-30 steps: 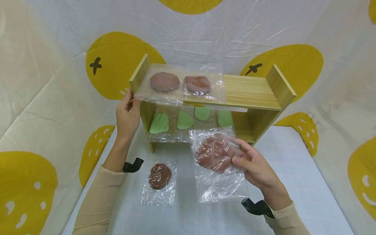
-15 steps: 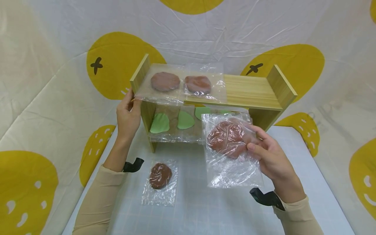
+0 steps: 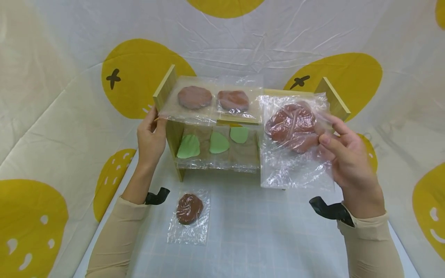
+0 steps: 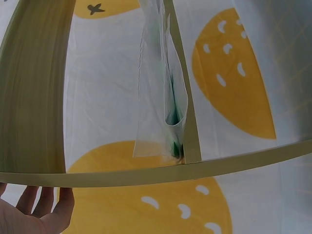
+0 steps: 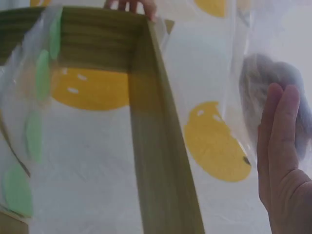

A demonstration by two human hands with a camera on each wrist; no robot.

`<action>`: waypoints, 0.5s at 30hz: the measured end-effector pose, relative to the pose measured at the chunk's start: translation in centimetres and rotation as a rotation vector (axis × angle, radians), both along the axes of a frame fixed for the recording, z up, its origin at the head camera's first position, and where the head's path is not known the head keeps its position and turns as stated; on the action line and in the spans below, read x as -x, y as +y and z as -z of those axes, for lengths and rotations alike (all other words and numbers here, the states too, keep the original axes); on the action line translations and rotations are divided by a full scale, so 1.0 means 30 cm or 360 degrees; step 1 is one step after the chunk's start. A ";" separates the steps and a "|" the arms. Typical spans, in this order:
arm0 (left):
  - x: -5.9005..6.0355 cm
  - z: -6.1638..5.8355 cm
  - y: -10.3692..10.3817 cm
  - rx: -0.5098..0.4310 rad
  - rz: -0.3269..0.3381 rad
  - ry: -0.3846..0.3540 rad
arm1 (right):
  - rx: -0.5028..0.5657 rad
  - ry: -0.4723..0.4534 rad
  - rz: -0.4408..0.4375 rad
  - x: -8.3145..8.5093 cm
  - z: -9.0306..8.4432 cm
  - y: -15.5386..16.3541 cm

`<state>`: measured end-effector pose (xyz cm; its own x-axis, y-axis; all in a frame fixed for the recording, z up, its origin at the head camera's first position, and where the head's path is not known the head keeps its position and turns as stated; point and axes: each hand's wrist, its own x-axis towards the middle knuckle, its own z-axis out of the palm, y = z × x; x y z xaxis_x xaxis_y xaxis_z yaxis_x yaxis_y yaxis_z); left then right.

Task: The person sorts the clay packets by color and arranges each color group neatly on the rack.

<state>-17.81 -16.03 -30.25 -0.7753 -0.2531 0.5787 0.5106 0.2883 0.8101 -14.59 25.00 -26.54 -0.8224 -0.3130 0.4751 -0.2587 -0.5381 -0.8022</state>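
Observation:
My right hand (image 3: 342, 154) pinches a clear plastic bag with a large brown patty (image 3: 292, 122) inside, held up in front of the right end of the wooden shelf's top board (image 3: 295, 94). In the right wrist view the fingers (image 5: 278, 141) lie flat against the bag (image 5: 273, 80). My left hand (image 3: 151, 135) grips the shelf's left side panel (image 3: 164, 88); its fingers (image 4: 41, 207) show under the board edge. Two bagged brown patties (image 3: 194, 96) (image 3: 233, 100) lie on the top board's left half. A small bagged brown lump (image 3: 189, 208) lies on the table.
Bags with green leaf-shaped pieces (image 3: 208, 143) fill the lower shelf. A gridded white mat (image 3: 250, 239) covers the table. A white cloth with yellow shapes (image 3: 69, 58) hangs behind and at both sides. Black straps (image 3: 330, 210) sit on both wrists.
My right hand has lifted the bagged large patty up and to the right, from table height to the level of the shelf's top board. The left hand has stayed on the shelf.

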 end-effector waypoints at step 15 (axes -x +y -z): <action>0.001 0.003 -0.001 -0.0012 -0.0014 0.0005 | 0.0005 -0.0287 0.0337 0.219 -0.160 -0.034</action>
